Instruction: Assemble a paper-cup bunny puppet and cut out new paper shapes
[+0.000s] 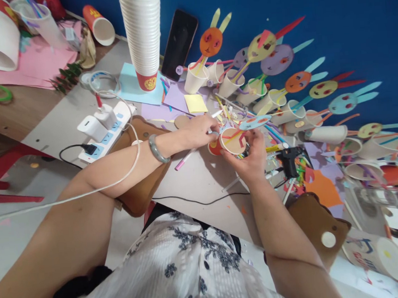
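My right hand (252, 156) is wrapped round a paper cup (232, 142) that lies tilted, its round end facing up toward me. A blue paper face (255, 122) on a thin stick lies over the cup, near my right fingertips. My left hand (199, 133), with a bracelet on the wrist, has its fingers curled together at the cup's left side, by its red part. A white pen tip shows above these fingers. What they pinch, if anything, is too small to make out. A pink pen (185, 160) lies below my left hand.
A tall cup stack (142, 35) and a phone (179, 44) stand behind. Rabbit-faced cups (195, 76) line the blue wall. A power strip (107, 135) is at left. A black glue gun (289, 161) lies at right among paper scraps; a thin black cable (202, 202) crosses the table.
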{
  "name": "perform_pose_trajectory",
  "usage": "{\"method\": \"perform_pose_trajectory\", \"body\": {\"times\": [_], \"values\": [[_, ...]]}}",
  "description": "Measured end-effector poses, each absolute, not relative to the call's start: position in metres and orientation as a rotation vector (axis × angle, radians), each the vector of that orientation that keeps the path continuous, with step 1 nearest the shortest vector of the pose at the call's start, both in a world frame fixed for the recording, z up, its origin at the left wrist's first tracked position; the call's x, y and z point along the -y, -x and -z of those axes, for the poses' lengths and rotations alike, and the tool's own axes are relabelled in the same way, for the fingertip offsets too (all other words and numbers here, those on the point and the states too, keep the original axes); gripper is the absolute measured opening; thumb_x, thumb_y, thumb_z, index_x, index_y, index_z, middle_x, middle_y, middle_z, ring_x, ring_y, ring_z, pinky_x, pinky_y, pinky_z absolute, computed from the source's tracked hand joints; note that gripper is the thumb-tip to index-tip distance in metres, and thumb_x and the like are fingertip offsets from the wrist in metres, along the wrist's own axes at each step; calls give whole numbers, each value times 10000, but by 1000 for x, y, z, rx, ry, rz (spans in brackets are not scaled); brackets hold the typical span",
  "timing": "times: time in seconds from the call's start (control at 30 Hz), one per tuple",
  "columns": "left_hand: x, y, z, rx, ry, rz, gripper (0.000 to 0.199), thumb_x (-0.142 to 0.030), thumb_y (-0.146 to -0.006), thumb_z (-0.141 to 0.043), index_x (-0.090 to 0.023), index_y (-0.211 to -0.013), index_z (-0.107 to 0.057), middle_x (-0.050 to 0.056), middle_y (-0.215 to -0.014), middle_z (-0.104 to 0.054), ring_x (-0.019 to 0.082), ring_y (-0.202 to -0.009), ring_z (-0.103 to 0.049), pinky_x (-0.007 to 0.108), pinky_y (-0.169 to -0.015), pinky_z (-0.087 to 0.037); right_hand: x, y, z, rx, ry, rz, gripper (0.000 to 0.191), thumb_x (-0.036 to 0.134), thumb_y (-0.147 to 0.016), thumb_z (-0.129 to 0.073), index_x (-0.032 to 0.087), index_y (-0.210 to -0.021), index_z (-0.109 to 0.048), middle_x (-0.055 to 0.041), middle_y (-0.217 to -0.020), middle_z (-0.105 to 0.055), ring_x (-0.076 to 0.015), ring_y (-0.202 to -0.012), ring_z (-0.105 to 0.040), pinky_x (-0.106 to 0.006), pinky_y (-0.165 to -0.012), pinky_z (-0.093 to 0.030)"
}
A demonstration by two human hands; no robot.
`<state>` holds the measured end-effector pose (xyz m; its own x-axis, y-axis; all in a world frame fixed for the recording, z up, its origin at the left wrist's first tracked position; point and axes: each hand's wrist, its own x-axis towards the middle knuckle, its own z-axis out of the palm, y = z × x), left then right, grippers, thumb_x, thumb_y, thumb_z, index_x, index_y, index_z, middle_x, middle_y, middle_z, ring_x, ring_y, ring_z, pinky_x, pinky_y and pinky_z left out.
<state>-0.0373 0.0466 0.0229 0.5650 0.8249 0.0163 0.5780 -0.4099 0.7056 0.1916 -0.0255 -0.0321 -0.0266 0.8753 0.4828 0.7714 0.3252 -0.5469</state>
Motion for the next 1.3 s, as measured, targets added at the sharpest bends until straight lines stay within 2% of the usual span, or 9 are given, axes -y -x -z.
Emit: {"method": "perform_pose_trajectory", "body": {"times": [0.2, 0.37, 0.57, 0.9, 1.13, 1.3], "values": [[-47, 37, -20, -1089, -2143, -543, 165, -188, -885, -689, -152, -1015, -785, 67, -1034, -780, 180, -917, -695, 301, -881, -547, 26, -192, 31, 1835, 1438, -195, 947, 667, -741, -827, 190, -1470, -455, -215, -1332, -661, -406, -1241, -694, -659, -1113, -538], [-46, 38, -24, -1106, -2168, -486, 159, -206, -906, -685, -149, -1012, -790, 74, -1033, -784, 177, -902, -697, 293, -879, -546, 26, -191, 31, 1816, 1455, -184, 970, 706, -715, -825, 191, -1454, -464, -207, -1318, -660, -393, -1216, -695, -632, -1100, -546], [-45, 38, -24, -1095, -2172, -492, 241, -179, -896, -664, -124, -1094, -791, 93, -1063, -785, 185, -925, -703, 288, -899, -537, 27, -189, 30, 1805, 1488, -205, 954, 748, -727, -791, 200, -1440, -473, -213, -1320, -651, -401, -1226, -684, -640, -1096, -545], [-44, 37, -26, -1104, -2178, -489, 204, -166, -897, -667, -137, -1061, -785, 83, -1078, -791, 186, -928, -714, 284, -877, -552, 27, -191, 27, 1838, 1473, -196, 924, 677, -734, -826, 184, -1437, -485, -218, -1301, -664, -411, -1210, -699, -639, -1073, -566], [-44, 38, -29, -1091, -2198, -447, 198, -154, -903, -662, -107, -1044, -792, 115, -1090, -784, 188, -900, -692, 295, -876, -537, 27, -191, 29, 1850, 1472, -171, 918, 670, -742, -816, 188, -1442, -469, -215, -1310, -666, -397, -1208, -702, -639, -1102, -550], [-45, 38, -22, -1080, -2173, -514, 207, -170, -894, -673, -133, -1059, -793, 92, -1100, -792, 166, -863, -683, 290, -859, -550, 26, -193, 30, 1841, 1465, -140, 948, 701, -735, -817, 182, -1451, -475, -226, -1327, -659, -404, -1231, -693, -639, -1106, -546]]}}
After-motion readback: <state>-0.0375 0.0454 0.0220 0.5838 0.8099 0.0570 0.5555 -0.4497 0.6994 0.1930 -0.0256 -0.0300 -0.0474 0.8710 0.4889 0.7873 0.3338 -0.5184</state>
